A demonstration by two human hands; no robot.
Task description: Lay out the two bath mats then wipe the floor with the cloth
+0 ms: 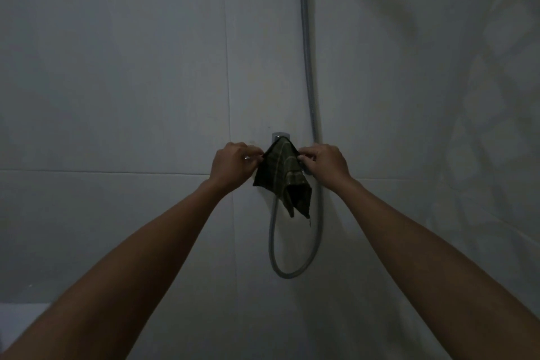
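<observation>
Forearms: both bare, reaching up and forward from the bottom corners toward the wall, converging at the middle.
Left hand [233, 162]: fingers curled, pinching the left upper edge of the cloth between thumb and fingertips; a ring shows on one finger.
Right hand [324, 161]: fingers curled, pinching the right upper edge of the cloth, level with the left hand.
Cloth [282, 177]: dark, with faint check lines, held between the two hands; its top rests over the metal fitting and its lower part hangs in folds to a point, one loose thread dangling below.
Metal fitting [280, 135]: small chrome piece on the wall, just above the hands, partly covered by the cloth.
Shower hose [306, 67]: grey, running down the wall from the top, passing behind the right hand, looping below the cloth.
Wall [117, 67]: large pale tiles with thin joints, dimly lit.
</observation>
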